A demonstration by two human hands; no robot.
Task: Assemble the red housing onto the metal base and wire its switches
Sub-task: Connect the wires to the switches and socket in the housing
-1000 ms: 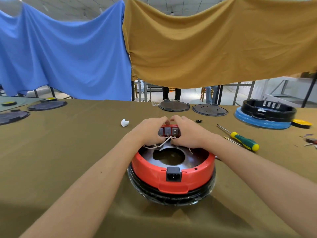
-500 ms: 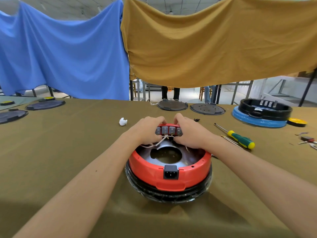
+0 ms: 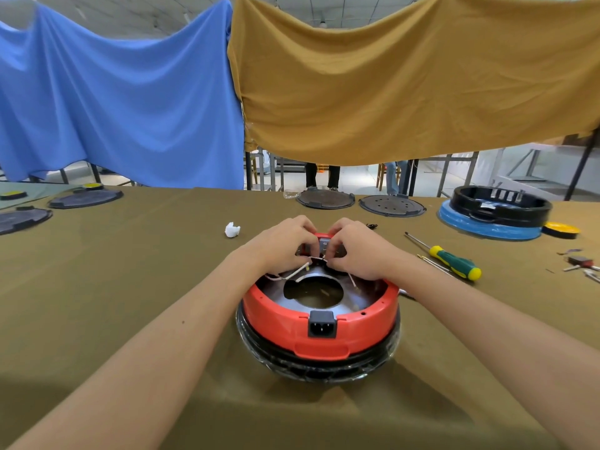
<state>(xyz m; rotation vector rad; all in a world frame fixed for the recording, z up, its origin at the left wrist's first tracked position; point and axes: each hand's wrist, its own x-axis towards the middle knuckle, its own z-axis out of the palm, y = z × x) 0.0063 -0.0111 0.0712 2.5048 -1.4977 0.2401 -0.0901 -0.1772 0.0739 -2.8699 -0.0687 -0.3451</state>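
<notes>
The red housing [image 3: 321,332] sits on the round metal base [image 3: 354,295] in the middle of the table, with a black power socket [image 3: 321,323] facing me. At its far rim is the row of grey switches [image 3: 325,245], mostly hidden by my fingers. My left hand [image 3: 279,245] and my right hand [image 3: 360,248] meet there, fingers curled, pinching a thin white wire [image 3: 316,258] between them just below the switches. More white wires [image 3: 297,272] trail over the base.
A green and yellow screwdriver [image 3: 451,263] lies right of the housing. A black housing on a blue base [image 3: 493,216] stands at the back right, dark round plates [image 3: 326,199] along the far edge and at the left, a white scrap [image 3: 232,229] behind my left hand.
Both hands have shifted inward over the switch row and now pinch the white wire in front of it; the switches, plainly seen before, are mostly covered.
</notes>
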